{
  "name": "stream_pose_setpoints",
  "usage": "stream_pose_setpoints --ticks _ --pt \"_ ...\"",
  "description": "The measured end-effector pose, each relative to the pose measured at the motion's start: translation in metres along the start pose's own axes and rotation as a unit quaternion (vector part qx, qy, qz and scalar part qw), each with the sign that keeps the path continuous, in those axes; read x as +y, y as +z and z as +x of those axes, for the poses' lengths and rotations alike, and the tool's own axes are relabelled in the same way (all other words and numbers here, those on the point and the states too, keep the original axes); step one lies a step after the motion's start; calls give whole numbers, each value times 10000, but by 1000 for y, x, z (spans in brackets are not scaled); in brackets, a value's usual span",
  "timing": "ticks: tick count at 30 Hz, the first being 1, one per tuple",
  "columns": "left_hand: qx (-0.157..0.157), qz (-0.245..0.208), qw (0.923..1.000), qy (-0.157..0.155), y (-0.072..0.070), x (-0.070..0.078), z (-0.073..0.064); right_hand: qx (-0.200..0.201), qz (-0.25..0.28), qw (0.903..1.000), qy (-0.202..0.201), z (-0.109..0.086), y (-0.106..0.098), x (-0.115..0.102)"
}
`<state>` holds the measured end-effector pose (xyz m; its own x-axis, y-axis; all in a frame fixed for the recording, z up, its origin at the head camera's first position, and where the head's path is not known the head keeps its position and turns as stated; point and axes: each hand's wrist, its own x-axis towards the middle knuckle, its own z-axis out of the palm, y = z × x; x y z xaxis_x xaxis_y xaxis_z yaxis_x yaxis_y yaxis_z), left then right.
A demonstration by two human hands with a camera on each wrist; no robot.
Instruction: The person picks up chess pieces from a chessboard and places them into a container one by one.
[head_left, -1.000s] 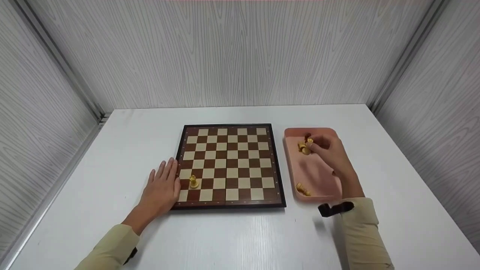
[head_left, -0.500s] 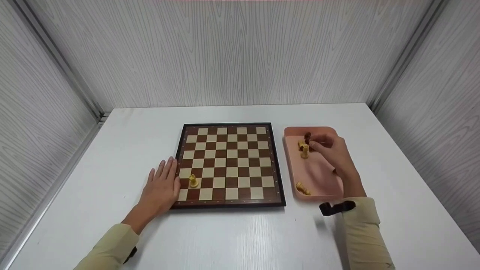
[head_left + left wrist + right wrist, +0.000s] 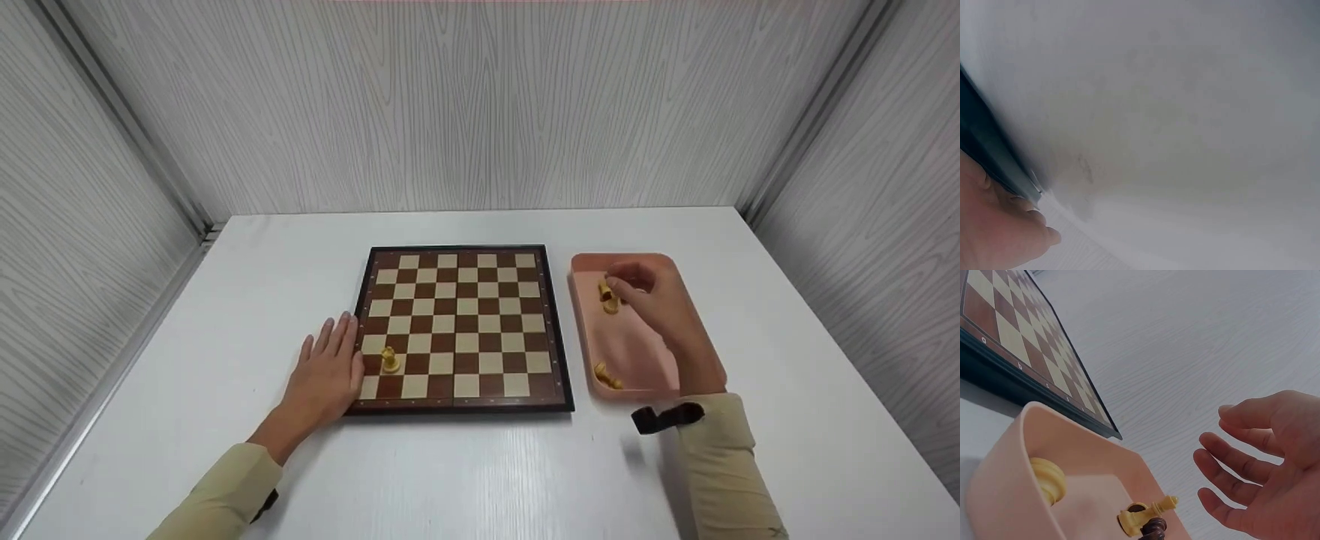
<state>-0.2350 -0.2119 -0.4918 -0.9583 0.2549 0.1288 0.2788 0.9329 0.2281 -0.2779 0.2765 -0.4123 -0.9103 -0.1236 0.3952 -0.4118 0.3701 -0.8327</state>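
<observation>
My left hand (image 3: 322, 371) lies with fingers extended along the left edge of the chessboard (image 3: 566, 408); its fingers touch the dark rim in the left wrist view. A yellow chess piece (image 3: 389, 361) stands near the board's lower left corner. Over the far part of the pink tray (image 3: 626, 352) is my right hand (image 3: 651, 300), its fingers loosely bent and holding nothing in the right wrist view. Below it lie a yellow piece with a pointed top (image 3: 1143, 515) and a dark brown piece (image 3: 1154, 529). Another yellow piece (image 3: 607, 376) lies by the tray's near left corner.
The tray sits just right of the board on a white table (image 3: 495, 472). Pale wood-grain panels (image 3: 480, 105) enclose the back and both sides. A dark strap-like piece (image 3: 667, 418) sits at my right cuff.
My right fingers have come away from a yellow piece in the tray, which stood upright half a second ago. The hand now covers the dark piece. The left hand stays on the board's edge.
</observation>
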Motion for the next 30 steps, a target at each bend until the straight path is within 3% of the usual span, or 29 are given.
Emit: stream_pose_setpoints --ticks 6,11,17,27,30 --pt "-29 5 10000 -19 -1 1 0 -14 -397 9985 -380 -1 11 -36" --pt "37 45 10000 35 -2 1 1 -119 -255 9995 -170 -5 22 -56" --pt "48 57 10000 34 -2 1 2 -234 -263 9986 395 -5 37 -68" --pt "41 46 10000 -59 -3 0 0 -504 -218 9985 -18 -7 61 -81" --pt "30 53 10000 -71 -1 1 -1 -697 -274 9970 -172 -8 72 -74"
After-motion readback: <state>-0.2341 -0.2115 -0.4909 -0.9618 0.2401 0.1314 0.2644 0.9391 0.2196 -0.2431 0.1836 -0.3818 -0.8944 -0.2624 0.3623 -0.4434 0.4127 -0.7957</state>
